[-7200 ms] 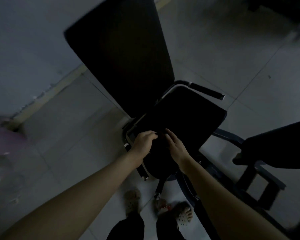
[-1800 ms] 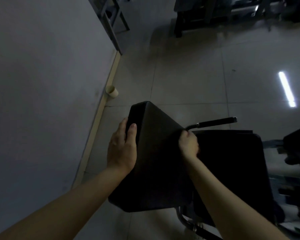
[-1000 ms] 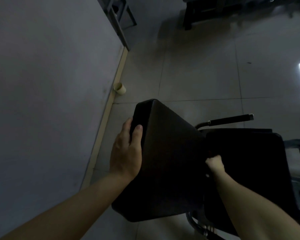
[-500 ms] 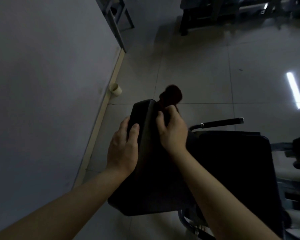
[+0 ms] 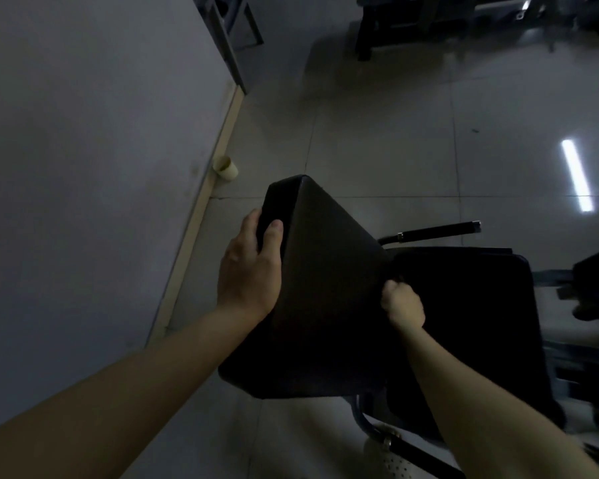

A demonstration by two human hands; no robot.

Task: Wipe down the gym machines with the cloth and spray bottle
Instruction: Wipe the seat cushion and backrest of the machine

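Dim tiled floor (image 5: 377,150) runs beside a wall (image 5: 83,133); the left hand (image 5: 249,267) grips the back pad (image 5: 325,305) by its top edge. The right hand (image 5: 403,305) is clenched at the seat (image 5: 464,323) crease, cloth indiscernible. Wiping seems underway; the seat likely comes next.

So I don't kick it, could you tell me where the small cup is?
In the head view, the cup sits on the floor against the left wall's baseboard, just beyond the backrest pad.

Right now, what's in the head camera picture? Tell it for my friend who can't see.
In a dim gym, a person's left hand grips the top edge of a black bench's back pad, while the right hand, curled into a fist, is where that pad meets the seat pad. A small cup sits on the floor by the wall.
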